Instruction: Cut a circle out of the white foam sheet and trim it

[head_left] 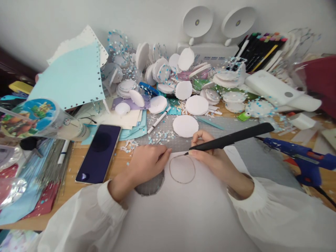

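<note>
My right hand (208, 150) is closed round a long black pen-like tool (231, 137). The tool's dark tip touches the top of a thin brown circle outline (183, 170) on a sheet of white paper (183, 213). Curled against the sheet's upper left edge, my left hand (148, 162) presses on the paper; its fingertips are mostly hidden. Beside that hand a round hole in the sheet shows the grey cutting mat (149, 185) underneath. A white paper disc (185, 126) lies just beyond both hands.
A phone (99, 154) and a cup (34, 115) stand to the left. Blue glue gun (301, 154) lies at right. White discs (196, 105), beaded sprays and confetti crowd the back, near a twin-head lamp (198, 21) and markers (262, 52). A capped marker (159, 120) lies on the mat.
</note>
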Action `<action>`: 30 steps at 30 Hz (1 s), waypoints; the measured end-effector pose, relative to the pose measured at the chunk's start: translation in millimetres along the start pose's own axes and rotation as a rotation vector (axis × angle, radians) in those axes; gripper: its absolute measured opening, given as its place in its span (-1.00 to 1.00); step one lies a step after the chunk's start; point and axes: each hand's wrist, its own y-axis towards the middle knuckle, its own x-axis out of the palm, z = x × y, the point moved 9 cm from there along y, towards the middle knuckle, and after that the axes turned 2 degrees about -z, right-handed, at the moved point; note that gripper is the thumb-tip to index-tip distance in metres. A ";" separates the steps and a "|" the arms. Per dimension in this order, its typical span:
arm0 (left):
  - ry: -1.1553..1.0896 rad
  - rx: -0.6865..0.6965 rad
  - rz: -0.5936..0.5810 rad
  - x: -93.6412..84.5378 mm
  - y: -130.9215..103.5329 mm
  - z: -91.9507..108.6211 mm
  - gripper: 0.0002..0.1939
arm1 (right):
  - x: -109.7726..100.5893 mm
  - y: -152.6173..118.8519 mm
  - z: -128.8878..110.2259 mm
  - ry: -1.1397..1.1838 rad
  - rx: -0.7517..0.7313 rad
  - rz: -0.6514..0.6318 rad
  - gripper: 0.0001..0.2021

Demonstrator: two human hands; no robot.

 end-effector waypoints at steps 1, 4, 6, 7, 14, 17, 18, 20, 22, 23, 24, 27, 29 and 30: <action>0.001 -0.003 0.000 -0.1 -0.1 -0.1 -0.57 | 0.0 -0.3 -0.3 0.000 0.002 -0.002 -0.76; -0.010 -0.010 -0.001 -1.1 -0.9 -0.7 -0.57 | 0.6 -0.8 -0.9 0.004 0.010 -0.013 -0.76; -0.040 0.000 -0.001 -2.5 -1.7 -0.4 -0.56 | 1.1 -0.4 -1.1 0.011 0.013 -0.020 -0.76; -0.059 0.008 -0.007 -2.8 -2.1 -0.1 -0.55 | 1.2 -0.1 -1.1 0.014 0.014 -0.023 -0.76; -0.096 0.021 -0.090 -1.5 -2.9 -2.4 -0.50 | 1.7 1.0 -1.4 0.002 0.017 -0.024 -0.76; -0.087 0.023 -0.098 -1.9 -1.8 -3.1 -0.52 | 0.7 0.7 -1.7 -0.009 0.015 -0.017 -0.76; -0.087 0.021 -0.101 -1.8 -1.6 -3.4 -0.52 | 0.4 0.6 -1.6 -0.009 0.016 -0.016 -0.76; -0.091 0.023 -0.107 -1.3 -1.4 -3.4 -0.52 | 0.4 0.5 -1.2 -0.003 0.023 -0.019 -0.75; -0.088 0.027 -0.110 -0.7 -1.5 -3.2 -0.51 | 0.5 0.6 -1.0 0.000 0.027 -0.022 -0.75; -0.083 0.030 -0.109 -0.4 -1.6 -3.0 -0.51 | 0.5 0.7 -0.9 -0.003 0.028 -0.022 -0.76; -0.077 0.032 -0.104 -0.4 -1.6 -3.0 -0.51 | 0.3 0.8 -0.9 -0.008 0.027 -0.020 -0.76; -0.068 0.033 -0.088 -0.3 -1.4 -3.6 -0.50 | 0.5 0.8 -0.5 -0.025 0.024 -0.022 -0.76; -0.074 0.036 -0.080 -0.2 -1.2 -3.8 -0.49 | 0.8 0.6 -0.3 -0.030 0.023 -0.025 -0.77; -0.078 0.034 -0.077 -0.1 -1.0 -4.2 -0.49 | 1.0 0.5 -0.5 -0.032 0.020 -0.025 -0.77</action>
